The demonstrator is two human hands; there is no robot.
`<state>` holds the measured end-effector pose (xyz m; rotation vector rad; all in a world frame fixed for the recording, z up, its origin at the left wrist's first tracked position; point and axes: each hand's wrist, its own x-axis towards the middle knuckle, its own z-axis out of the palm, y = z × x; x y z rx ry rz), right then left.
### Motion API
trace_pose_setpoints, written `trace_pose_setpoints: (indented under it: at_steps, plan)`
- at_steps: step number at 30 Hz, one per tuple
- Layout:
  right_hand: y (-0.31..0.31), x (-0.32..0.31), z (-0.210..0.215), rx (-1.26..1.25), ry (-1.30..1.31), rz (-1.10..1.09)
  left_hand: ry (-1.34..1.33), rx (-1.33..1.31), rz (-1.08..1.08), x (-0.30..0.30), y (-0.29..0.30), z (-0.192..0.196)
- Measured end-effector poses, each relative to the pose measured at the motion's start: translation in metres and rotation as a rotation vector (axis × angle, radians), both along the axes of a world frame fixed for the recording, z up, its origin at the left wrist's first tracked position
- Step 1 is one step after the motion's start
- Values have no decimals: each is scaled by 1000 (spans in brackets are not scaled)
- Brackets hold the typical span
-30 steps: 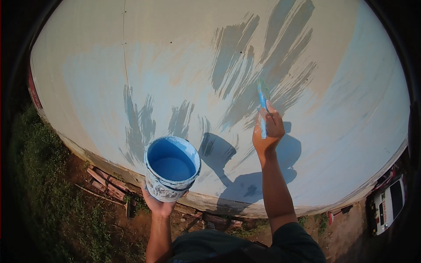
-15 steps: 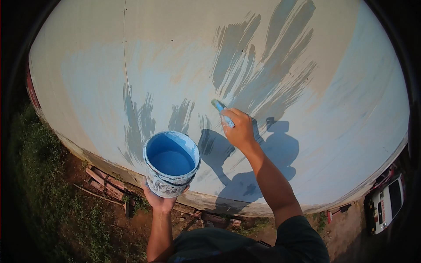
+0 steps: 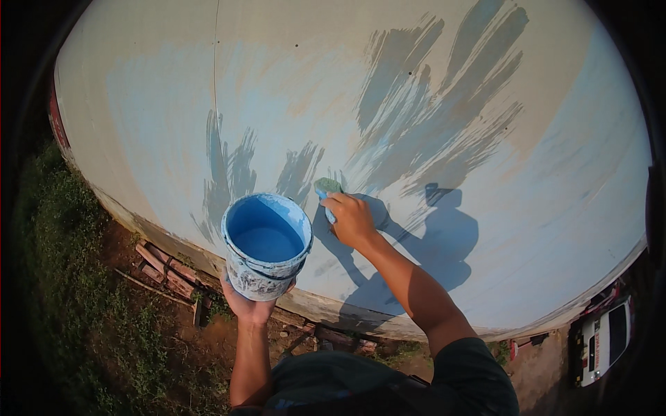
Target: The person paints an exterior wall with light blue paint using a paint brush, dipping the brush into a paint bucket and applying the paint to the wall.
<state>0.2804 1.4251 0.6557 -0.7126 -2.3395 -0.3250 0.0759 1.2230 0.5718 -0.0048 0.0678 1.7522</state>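
My left hand (image 3: 251,302) is wrapped round the lower part of a paint-smeared bucket (image 3: 267,239), held in front of the wall. Blue paint (image 3: 267,243) lies inside, and white splashes cover its rim and sides. Between the fingers of my right hand (image 3: 350,218) is the blue handle of a paintbrush (image 3: 329,187). Its greenish bristles are against or very near the wall (image 3: 555,229), just above and right of the bucket; I cannot tell if they touch. Fresh darker strokes (image 3: 479,104) fan over the pale blue and beige surface.
Shadows (image 3: 444,243) of me fall on the wall at right. Below the wall's foot at left lie reddish planks or beams (image 3: 166,270) on bare soil, with green plants (image 3: 76,277) beyond. A white vehicle (image 3: 607,343) stands at the lower right.
My right hand has moved left and down with the brush, now closer to the bucket, and the bristles have turned. The view has shifted a little; the bucket stays in my left hand.
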Motion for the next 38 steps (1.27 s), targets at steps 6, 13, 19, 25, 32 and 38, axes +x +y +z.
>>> trace_pose_setpoints:
  at_steps: [6, 13, 19, 25, 32, 38]
  plan:
    - [8, 16, 106, 178, 396, -12, 38, 71, -1, -3, -8, -12]
    - [31, 20, 67, 618, 217, -252, 32, 101, -30, -5, -3, -16]
    - [11, -24, -7, -113, 107, -15, 42, 61, 16, -6, -7, -2]
    - [17, 16, 128, -15, 541, -37, 34, 93, 15, -12, -16, -12]
    - [37, 1, 75, 584, 243, -214, 73, 51, 40, -14, -19, -20]
    - [13, -44, 4, -471, 28, -90, 85, 130, 39, -26, -19, -19]
